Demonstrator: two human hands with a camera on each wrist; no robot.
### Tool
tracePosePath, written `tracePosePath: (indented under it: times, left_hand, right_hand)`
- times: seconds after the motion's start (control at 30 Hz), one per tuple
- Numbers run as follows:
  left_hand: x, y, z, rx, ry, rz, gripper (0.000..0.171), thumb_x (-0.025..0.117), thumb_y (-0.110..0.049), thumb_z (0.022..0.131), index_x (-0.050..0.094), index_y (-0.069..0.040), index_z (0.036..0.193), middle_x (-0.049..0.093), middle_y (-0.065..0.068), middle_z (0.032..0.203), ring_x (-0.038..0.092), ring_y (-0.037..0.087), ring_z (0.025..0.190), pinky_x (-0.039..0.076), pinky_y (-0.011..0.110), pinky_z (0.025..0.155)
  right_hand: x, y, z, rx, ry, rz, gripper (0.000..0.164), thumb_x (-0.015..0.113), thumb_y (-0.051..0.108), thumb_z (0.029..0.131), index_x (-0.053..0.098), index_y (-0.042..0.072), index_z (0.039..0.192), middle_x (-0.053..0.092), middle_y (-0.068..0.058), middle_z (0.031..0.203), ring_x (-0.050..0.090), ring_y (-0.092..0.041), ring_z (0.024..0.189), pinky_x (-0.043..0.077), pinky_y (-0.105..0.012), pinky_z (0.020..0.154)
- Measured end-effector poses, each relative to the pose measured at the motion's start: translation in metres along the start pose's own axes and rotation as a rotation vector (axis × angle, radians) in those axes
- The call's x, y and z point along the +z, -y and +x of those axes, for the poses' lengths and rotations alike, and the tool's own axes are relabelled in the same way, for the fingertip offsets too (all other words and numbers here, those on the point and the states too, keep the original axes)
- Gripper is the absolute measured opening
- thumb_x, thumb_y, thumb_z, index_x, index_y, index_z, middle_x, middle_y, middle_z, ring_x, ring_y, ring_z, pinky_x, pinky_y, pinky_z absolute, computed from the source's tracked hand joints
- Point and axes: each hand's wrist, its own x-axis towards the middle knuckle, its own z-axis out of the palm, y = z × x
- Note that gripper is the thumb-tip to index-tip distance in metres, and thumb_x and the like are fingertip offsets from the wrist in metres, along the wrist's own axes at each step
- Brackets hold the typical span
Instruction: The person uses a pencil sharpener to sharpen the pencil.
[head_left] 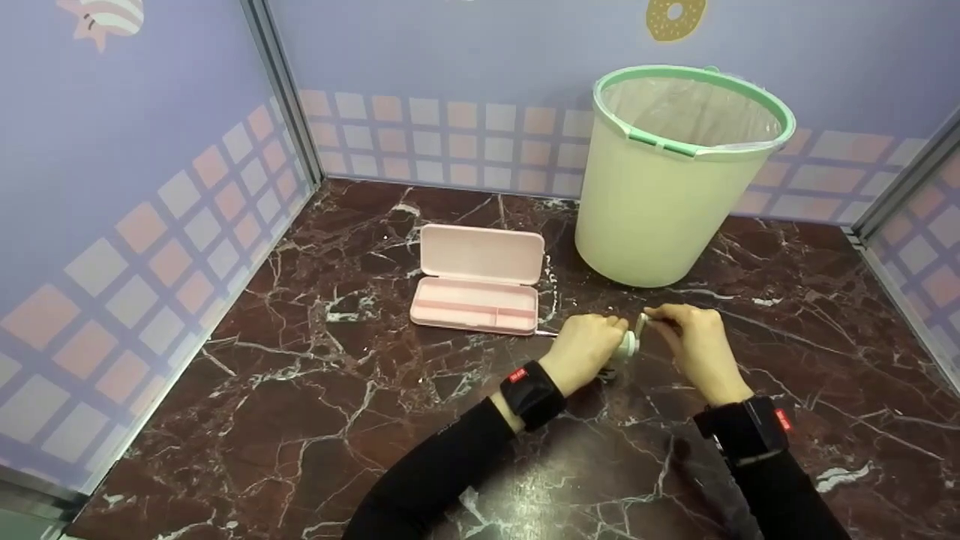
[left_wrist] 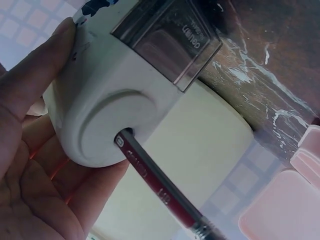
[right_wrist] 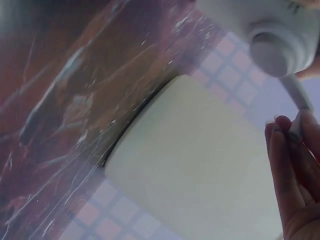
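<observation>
My left hand grips a white hand-crank pencil sharpener from above in the head view, hiding most of its body. In the left wrist view a dark red and black pencil sticks out of the sharpener's front hole, its tip hidden inside. A see-through shavings drawer is fitted to the sharpener's side. At the opposite end, my right hand pinches the knob of the crank handle between thumb and fingers. The crank joins the sharpener at a round hub.
A pink pencil case lies with its lid up on the dark marbled table, left of the hands. Behind them stands a pale green bin with a clear liner. Patterned panels border the table at the back and sides.
</observation>
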Motion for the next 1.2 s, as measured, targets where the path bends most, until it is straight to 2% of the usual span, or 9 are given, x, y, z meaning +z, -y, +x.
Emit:
tracePosePath:
  times: [0.1, 0.17, 0.27, 0.47, 0.63, 0.8, 1.03, 1.2]
  left_hand:
    - [-0.001, 0.000, 0.001, 0.006, 0.034, -0.003, 0.021, 0.073, -0.028, 0.085, 0.067, -0.018, 0.102, 0.074, -0.007, 0.094, 0.069, 0.008, 0.078, 0.057, 0.022, 0.066]
    - [-0.002, 0.000, 0.002, 0.012, 0.056, -0.008, 0.033, 0.078, -0.034, 0.079, 0.067, -0.018, 0.106, 0.073, -0.007, 0.097, 0.069, 0.008, 0.080, 0.057, 0.023, 0.068]
    - [-0.002, 0.001, 0.003, 0.020, 0.073, -0.008, 0.043, 0.082, -0.040, 0.073, 0.067, -0.019, 0.108, 0.072, -0.008, 0.098, 0.069, 0.009, 0.082, 0.057, 0.023, 0.070]
    - [-0.002, 0.004, 0.003, 0.032, 0.080, -0.003, 0.047, 0.082, -0.042, 0.072, 0.066, -0.019, 0.110, 0.072, -0.009, 0.100, 0.069, 0.009, 0.083, 0.057, 0.024, 0.071]
    - [-0.001, 0.004, 0.003, 0.037, 0.089, -0.013, 0.051, 0.082, -0.041, 0.072, 0.067, -0.019, 0.115, 0.072, -0.009, 0.103, 0.070, 0.010, 0.086, 0.058, 0.025, 0.072]
    - [-0.001, 0.004, 0.003, 0.037, 0.105, -0.019, 0.054, 0.081, -0.043, 0.073, 0.066, -0.020, 0.119, 0.072, -0.009, 0.108, 0.070, 0.010, 0.089, 0.058, 0.025, 0.074]
    - [-0.001, 0.005, 0.003, 0.034, 0.103, -0.053, 0.049, 0.082, -0.042, 0.073, 0.065, -0.019, 0.114, 0.071, -0.010, 0.108, 0.070, 0.009, 0.092, 0.058, 0.025, 0.076]
    - [0.000, 0.006, 0.001, 0.027, 0.104, -0.059, 0.049, 0.080, -0.043, 0.076, 0.065, -0.019, 0.115, 0.071, -0.009, 0.108, 0.070, 0.010, 0.092, 0.058, 0.025, 0.075]
  right_hand:
    - [0.003, -0.007, 0.006, 0.035, 0.045, -0.001, 0.012, 0.075, -0.005, 0.078, 0.075, -0.003, 0.090, 0.076, -0.016, 0.086, 0.073, -0.027, 0.074, 0.052, -0.012, 0.067]
    - [0.004, -0.010, 0.010, 0.046, 0.068, -0.008, 0.012, 0.075, -0.006, 0.078, 0.076, -0.002, 0.090, 0.076, -0.016, 0.086, 0.073, -0.027, 0.075, 0.057, -0.024, 0.067]
    - [0.005, -0.012, 0.012, 0.053, 0.086, -0.015, 0.011, 0.075, -0.006, 0.078, 0.076, -0.002, 0.088, 0.076, -0.016, 0.085, 0.073, -0.029, 0.075, 0.058, -0.040, 0.067]
    - [0.011, -0.015, 0.014, 0.074, 0.104, -0.007, 0.011, 0.073, -0.007, 0.079, 0.075, -0.004, 0.089, 0.075, -0.019, 0.086, 0.073, -0.033, 0.077, 0.058, -0.046, 0.071]
    - [0.020, -0.017, 0.015, 0.130, 0.168, -0.040, 0.007, 0.072, -0.007, 0.080, 0.073, -0.006, 0.087, 0.074, -0.022, 0.086, 0.072, -0.039, 0.081, 0.057, -0.051, 0.075]
    - [0.025, -0.021, 0.015, 0.137, 0.304, -0.081, 0.002, 0.072, -0.004, 0.079, 0.072, -0.005, 0.081, 0.074, -0.019, 0.080, 0.070, -0.038, 0.075, 0.056, -0.052, 0.071]
    - [0.023, -0.027, 0.019, 0.068, 0.463, -0.048, 0.012, 0.073, -0.005, 0.072, 0.072, 0.006, 0.070, 0.070, -0.006, 0.069, 0.058, -0.017, 0.061, 0.049, -0.037, 0.060]
    - [0.021, -0.026, 0.021, 0.059, 0.571, -0.008, 0.012, 0.069, -0.006, 0.074, 0.073, 0.005, 0.070, 0.071, -0.007, 0.070, 0.055, -0.012, 0.059, 0.048, -0.032, 0.058]
